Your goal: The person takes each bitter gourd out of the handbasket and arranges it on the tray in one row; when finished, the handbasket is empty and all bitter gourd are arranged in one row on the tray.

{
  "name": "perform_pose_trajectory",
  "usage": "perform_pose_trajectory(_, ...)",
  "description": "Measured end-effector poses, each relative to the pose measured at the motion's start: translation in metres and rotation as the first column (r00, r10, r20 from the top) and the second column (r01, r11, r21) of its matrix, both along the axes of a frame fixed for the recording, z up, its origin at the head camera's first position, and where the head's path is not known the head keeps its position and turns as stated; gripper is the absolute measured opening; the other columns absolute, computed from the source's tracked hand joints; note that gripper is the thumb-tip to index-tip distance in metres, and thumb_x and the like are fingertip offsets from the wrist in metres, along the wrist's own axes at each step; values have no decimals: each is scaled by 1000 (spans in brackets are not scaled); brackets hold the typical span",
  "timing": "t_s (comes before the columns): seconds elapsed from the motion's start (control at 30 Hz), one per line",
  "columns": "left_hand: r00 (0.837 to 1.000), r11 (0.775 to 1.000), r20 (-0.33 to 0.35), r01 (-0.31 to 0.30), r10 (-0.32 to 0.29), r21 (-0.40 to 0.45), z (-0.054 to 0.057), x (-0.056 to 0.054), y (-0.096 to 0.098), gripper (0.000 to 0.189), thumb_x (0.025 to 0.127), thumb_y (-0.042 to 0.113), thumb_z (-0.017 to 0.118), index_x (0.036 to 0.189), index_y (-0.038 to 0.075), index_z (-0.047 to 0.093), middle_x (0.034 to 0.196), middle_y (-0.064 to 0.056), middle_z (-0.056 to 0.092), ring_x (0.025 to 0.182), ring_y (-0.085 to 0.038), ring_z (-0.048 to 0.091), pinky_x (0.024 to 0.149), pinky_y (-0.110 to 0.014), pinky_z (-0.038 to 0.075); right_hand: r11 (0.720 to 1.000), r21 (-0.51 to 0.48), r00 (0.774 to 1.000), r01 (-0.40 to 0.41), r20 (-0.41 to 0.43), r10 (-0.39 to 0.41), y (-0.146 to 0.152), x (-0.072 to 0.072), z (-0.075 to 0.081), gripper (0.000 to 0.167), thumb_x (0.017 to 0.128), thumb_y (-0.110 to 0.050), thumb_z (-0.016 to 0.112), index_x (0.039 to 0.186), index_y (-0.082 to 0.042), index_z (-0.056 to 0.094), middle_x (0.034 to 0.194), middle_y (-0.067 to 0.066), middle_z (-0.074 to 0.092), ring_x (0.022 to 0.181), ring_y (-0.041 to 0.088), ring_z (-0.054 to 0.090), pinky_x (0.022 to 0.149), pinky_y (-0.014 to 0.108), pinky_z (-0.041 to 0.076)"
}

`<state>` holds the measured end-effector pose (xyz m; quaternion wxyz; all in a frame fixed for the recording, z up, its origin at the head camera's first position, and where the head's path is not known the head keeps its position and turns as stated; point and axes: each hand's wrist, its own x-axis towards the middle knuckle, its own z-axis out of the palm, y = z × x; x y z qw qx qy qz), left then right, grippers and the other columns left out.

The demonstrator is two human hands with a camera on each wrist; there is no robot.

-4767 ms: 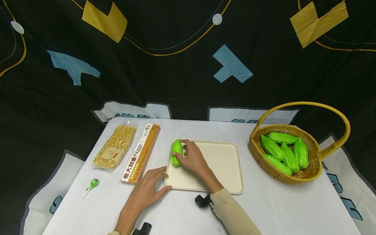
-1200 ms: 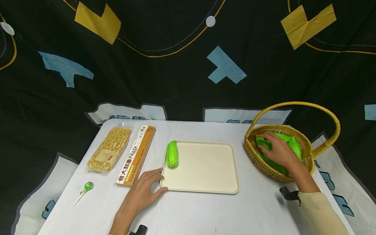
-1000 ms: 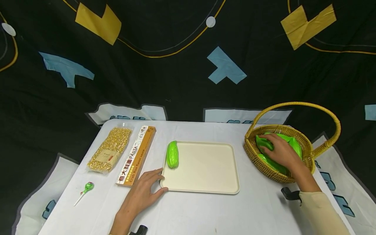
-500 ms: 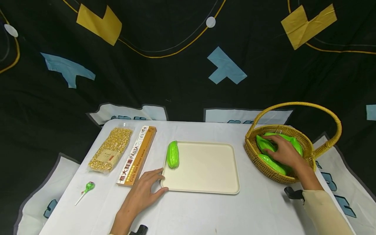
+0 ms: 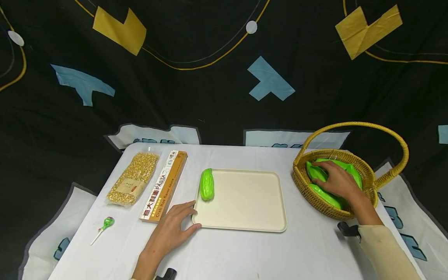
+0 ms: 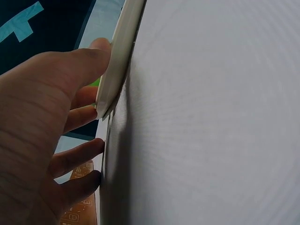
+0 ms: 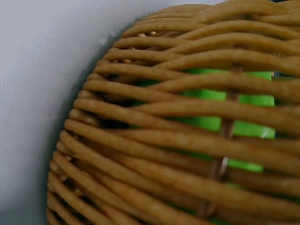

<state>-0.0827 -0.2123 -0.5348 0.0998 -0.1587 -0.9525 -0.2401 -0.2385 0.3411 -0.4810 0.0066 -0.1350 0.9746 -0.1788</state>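
My left hand (image 5: 170,230) is at the near left corner of a cream tray (image 5: 245,202); in the left wrist view the thumb touches the tray rim (image 6: 117,65) and two fingers meet its corner. One bright green, ribbed, cucumber-shaped vegetable (image 5: 207,184) lies along the tray's left side. On the right, my right hand (image 5: 337,181) reaches into a wicker basket (image 5: 308,196), thumb and fingers round a green vegetable (image 5: 316,172). More green vegetables (image 5: 327,196) lie under and beside it. The right wrist view shows woven basket wall (image 7: 154,112), with the hand hidden.
Left of the tray lie a pasta box (image 5: 164,186), a clear bag of yellow kernels (image 5: 134,177) and a green-wrapped lollipop (image 5: 106,224). The basket's tall handle (image 5: 360,123) arches above its opening. A white cloth (image 5: 238,256) covers the table.
Since the oldest frame, my right hand has let go of the vegetable on the tray and moved right into the basket. Over the last second it has barely shifted. My left hand stays at the corner.
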Motion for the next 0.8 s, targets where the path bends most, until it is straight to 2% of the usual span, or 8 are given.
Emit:
perform_pose_trajectory(0.17,1000,1000,5,1,-1,1,-1,0,1,40,86,41,92,114,17,78,149,-3,67,135,-27,63,117,-47,52,1000,10,1000,-3,2,3,1,-1,0,66,94,-37,83,149,-9,60,150,30,55,135,54,53,100,78,50)
perform_pose_trajectory(0.4,1000,1000,8,5,-5,-2,-1,0,2,40,86,41,92,114,17,78,149,-4,67,135,-27,63,116,-47,52,1000,17,1000,5,-3,-5,2,2,4,63,94,-33,82,148,-9,61,146,30,55,124,49,58,92,74,54)
perform_pose_trajectory(0.53,1000,1000,1,5,-5,-5,0,0,1,40,86,41,93,114,17,78,148,-4,67,135,-27,63,116,-47,52,1000,12,1000,17,-6,-17,1,6,9,59,95,-32,81,147,-10,63,148,29,54,124,49,57,93,75,53)
perform_pose_trajectory(0.8,1000,1000,-12,13,-13,-9,1,-1,0,41,86,42,92,114,16,78,148,-4,67,134,-27,64,116,-47,52,1000,-11,998,19,-60,-20,2,14,18,51,94,-31,81,140,-12,67,146,29,54,114,50,61,86,71,56)
